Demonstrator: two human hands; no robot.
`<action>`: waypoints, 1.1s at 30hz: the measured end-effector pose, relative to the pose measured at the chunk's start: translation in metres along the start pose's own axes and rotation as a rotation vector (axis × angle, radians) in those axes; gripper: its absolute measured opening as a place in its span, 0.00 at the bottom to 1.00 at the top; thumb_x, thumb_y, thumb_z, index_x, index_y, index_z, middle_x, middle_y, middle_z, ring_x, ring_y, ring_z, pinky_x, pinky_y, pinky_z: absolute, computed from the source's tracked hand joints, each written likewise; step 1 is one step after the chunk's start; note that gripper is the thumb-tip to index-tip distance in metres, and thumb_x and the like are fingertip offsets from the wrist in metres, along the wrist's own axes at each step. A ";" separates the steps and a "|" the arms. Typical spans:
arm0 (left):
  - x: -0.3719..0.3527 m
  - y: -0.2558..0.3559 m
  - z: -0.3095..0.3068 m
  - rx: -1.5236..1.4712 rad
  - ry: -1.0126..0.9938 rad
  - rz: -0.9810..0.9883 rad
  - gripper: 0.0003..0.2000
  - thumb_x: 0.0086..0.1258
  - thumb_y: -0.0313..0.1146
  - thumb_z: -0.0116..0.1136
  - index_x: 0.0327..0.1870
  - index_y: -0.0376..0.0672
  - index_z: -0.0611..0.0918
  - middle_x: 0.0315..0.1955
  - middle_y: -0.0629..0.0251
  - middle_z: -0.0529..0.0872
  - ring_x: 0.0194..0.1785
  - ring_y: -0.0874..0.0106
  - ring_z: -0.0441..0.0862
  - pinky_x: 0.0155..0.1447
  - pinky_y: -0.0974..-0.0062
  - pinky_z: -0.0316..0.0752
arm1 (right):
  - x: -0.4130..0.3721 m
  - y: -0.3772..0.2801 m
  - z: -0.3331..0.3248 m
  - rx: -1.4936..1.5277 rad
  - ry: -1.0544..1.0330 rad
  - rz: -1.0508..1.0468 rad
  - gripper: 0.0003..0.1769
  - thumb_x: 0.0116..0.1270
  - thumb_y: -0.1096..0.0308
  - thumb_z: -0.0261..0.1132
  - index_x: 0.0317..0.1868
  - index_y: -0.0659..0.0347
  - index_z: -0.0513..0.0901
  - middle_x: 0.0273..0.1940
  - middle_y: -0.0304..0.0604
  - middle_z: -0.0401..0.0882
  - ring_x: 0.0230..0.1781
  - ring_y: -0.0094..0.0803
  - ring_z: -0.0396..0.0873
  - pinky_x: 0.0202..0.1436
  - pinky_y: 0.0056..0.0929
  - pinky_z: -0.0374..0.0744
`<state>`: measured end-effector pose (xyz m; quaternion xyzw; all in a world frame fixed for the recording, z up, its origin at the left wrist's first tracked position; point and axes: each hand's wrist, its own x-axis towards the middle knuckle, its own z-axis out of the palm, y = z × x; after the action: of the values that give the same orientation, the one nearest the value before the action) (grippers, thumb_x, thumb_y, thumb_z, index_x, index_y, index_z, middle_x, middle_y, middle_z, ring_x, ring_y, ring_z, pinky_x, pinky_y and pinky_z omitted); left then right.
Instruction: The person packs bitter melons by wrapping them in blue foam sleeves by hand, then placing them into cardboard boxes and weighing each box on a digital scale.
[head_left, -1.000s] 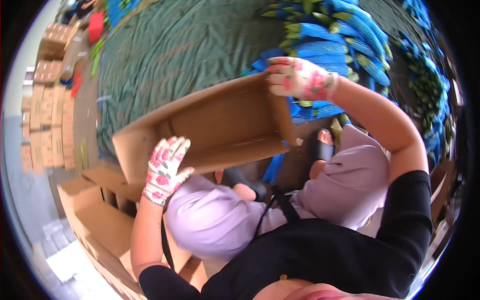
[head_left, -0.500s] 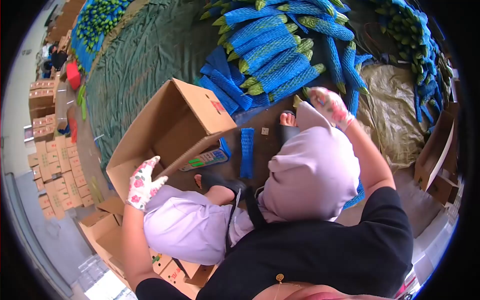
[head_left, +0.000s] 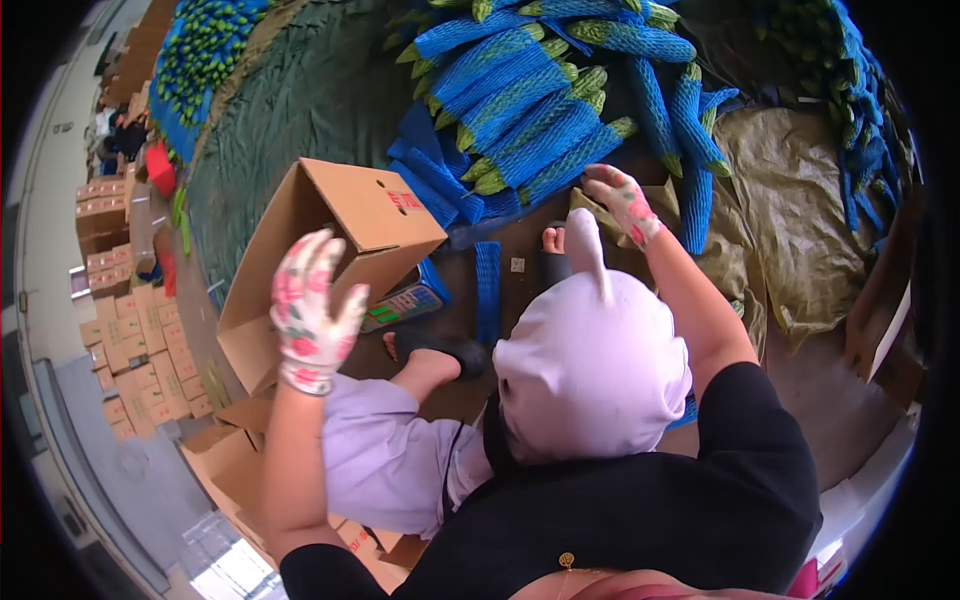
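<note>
My left hand [head_left: 312,318], in a floral-print glove, is raised in front of the cardboard box [head_left: 370,208] with its fingers spread and nothing in it. The box stands tilted, its opening toward me and a side with red print showing. My right hand [head_left: 626,204], gloved alike, reaches over the near edge of a pile of bitter melons [head_left: 520,130] in blue foam net sleeves. Its fingers are partly bent but apart, holding nothing that I can see. Flat blue net sleeves [head_left: 428,165] lie left of the pile, and a single sleeve [head_left: 487,290] is on the floor.
A printed blue-and-green package [head_left: 410,298] is beside the box. Open cartons [head_left: 225,465] stand at my lower left, with stacked cartons [head_left: 150,350] beyond. More sleeved melons [head_left: 865,130] lie at the right, near a tan tarp [head_left: 795,220]. Green cloth [head_left: 265,130] covers the floor behind the box.
My left hand has come off the box's near edge and lifted, fingers spread. My right hand has moved left, nearer the melon pile. The box has turned, showing more of its printed side.
</note>
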<state>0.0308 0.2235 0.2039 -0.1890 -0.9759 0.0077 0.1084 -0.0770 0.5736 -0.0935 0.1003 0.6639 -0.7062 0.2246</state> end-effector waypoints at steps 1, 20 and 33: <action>0.017 0.012 0.012 -0.091 -0.006 0.036 0.26 0.61 0.37 0.66 0.61 0.42 0.76 0.58 0.56 0.78 0.61 0.56 0.74 0.66 0.61 0.68 | 0.020 0.017 0.004 0.285 0.009 -0.038 0.23 0.66 0.69 0.64 0.62 0.61 0.75 0.46 0.36 0.82 0.42 0.23 0.80 0.44 0.23 0.78; 0.206 0.030 0.399 -0.548 -0.717 -0.463 0.36 0.71 0.62 0.43 0.64 0.35 0.72 0.61 0.42 0.74 0.64 0.48 0.72 0.68 0.58 0.66 | 0.102 0.007 0.011 0.151 0.168 0.640 0.18 0.60 0.56 0.71 0.27 0.64 0.79 0.21 0.38 0.71 0.18 0.28 0.70 0.26 0.31 0.75; 0.171 0.075 0.370 -1.097 -0.749 -0.652 0.49 0.61 0.74 0.46 0.67 0.32 0.67 0.63 0.38 0.71 0.68 0.47 0.67 0.68 0.59 0.64 | 0.058 -0.017 0.042 0.738 0.297 0.238 0.67 0.51 0.55 0.78 0.78 0.56 0.36 0.69 0.52 0.61 0.69 0.40 0.63 0.70 0.37 0.63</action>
<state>-0.1760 0.3668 -0.1255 0.0989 -0.8178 -0.4497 -0.3451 -0.1290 0.5218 -0.0993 0.3508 0.3749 -0.8439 0.1553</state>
